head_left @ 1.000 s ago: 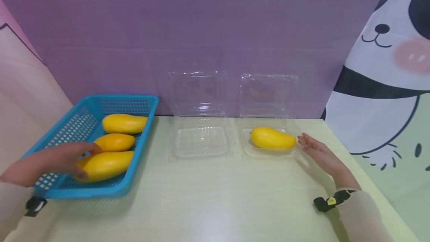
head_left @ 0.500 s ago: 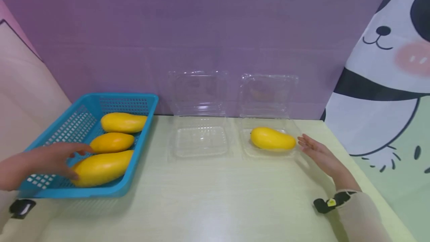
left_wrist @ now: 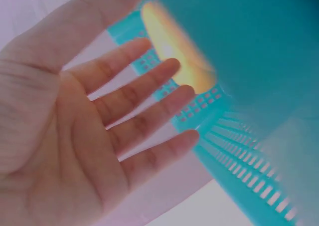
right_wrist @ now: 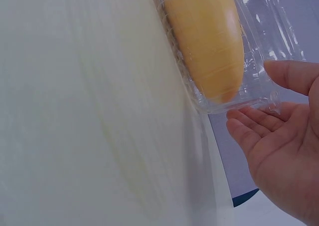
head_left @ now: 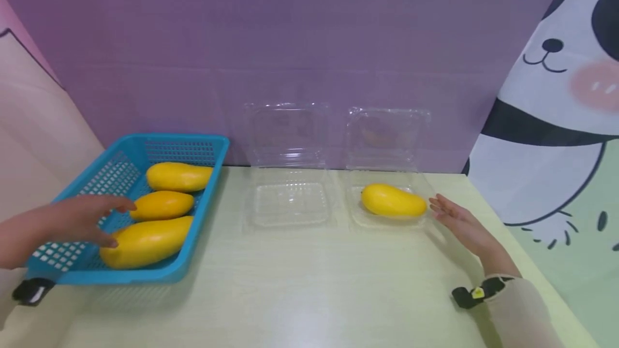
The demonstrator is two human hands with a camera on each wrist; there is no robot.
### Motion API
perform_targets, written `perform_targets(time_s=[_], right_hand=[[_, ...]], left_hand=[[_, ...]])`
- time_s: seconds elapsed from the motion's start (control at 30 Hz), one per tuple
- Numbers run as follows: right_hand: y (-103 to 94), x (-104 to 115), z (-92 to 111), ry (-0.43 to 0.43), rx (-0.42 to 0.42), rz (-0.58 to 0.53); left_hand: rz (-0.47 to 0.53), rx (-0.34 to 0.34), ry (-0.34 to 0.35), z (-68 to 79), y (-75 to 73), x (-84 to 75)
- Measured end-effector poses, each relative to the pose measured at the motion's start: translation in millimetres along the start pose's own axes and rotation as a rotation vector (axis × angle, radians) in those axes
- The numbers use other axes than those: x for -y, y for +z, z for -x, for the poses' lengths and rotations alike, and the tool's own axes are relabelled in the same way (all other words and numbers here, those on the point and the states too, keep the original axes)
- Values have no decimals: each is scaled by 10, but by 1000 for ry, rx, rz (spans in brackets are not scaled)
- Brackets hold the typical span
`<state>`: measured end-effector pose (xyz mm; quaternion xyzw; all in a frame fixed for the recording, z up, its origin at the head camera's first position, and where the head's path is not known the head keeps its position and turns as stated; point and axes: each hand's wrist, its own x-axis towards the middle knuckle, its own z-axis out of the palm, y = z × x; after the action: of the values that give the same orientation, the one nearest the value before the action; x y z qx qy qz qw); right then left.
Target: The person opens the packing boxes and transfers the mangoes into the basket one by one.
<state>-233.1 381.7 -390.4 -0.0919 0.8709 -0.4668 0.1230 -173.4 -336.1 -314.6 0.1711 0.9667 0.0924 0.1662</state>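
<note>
Over the near-left part of the blue basket [head_left: 200, 230], my left hand [head_left: 79, 222] is spread, thumb and fingers apart. Its thumb tip overlaps the left end of the front mango [head_left: 147, 243], and its fingertips reach the middle mango [head_left: 163, 205]. Farther back in the basket lies another mango [head_left: 179, 177]. The left wrist view shows the palm [left_wrist: 75, 131] with straight fingers and nothing in it. My right hand [head_left: 456, 224] is at the right side of a clear plastic box [head_left: 355, 219], fingers loosely extended. In that box lies one mango [head_left: 393, 201], seen close in the right wrist view.
A second clear box [head_left: 290, 205] stands with its lid up between the basket and the box with the mango. Both raised lids [head_left: 387, 136] lean near the purple backdrop [head_left: 309, 26]. The pale table [head_left: 300, 294] ends at the right below a panda-print cloth [head_left: 541, 176].
My left hand has drawn back a little to the left, its fingers wider apart. The front mango has shifted slightly left and toward me. My right hand has stayed in place.
</note>
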Motion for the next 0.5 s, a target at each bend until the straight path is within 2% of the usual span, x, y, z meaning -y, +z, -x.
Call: perform_targets(time_s=[0.23,0.37,0.5], right_hand=[[-5,39,17,4,-4,26],[5,42,15,16,-4,21],[9,27,1,17,-2,17]], left_hand=[[-16,-6,-3,-8,-89,-9],[-12,-23,26,-24,-143,-90],[-55,-53,55,-71,-190,-210]])
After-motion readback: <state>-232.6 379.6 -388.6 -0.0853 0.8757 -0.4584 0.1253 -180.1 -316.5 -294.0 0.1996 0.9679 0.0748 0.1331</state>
